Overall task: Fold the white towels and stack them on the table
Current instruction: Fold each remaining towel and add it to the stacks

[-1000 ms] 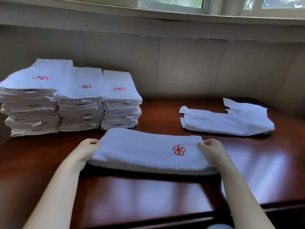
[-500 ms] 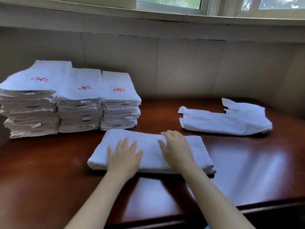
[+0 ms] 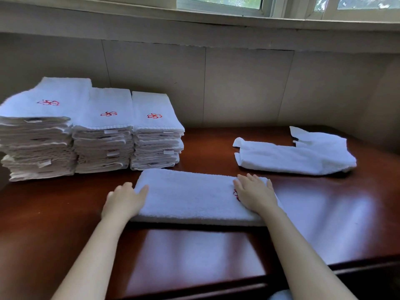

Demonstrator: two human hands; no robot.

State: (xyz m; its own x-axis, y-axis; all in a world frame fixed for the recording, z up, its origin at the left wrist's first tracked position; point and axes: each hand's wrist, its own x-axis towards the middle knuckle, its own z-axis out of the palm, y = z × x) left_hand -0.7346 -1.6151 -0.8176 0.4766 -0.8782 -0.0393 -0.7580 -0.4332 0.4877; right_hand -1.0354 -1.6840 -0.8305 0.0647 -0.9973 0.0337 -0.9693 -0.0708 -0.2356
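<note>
A white towel [image 3: 190,195], folded into a long strip, lies across the middle of the dark wooden table [image 3: 194,256]. My left hand [image 3: 124,199] rests flat at its left end, fingers straight, thumb on the cloth. My right hand [image 3: 255,192] presses flat on its right end and covers most of a red embroidered logo. Three stacks of folded white towels [image 3: 91,135] with red logos stand at the back left. Another white towel [image 3: 296,156], loosely folded, lies at the back right.
A tiled wall [image 3: 238,87] with a window ledge runs right behind the table. The table's front edge [image 3: 216,286] is close to me. Bare glossy wood shows at the front and right.
Both hands slid outward from the towel's middle to its two ends. The red logo, hidden half a second ago, now peeks out beside my right hand.
</note>
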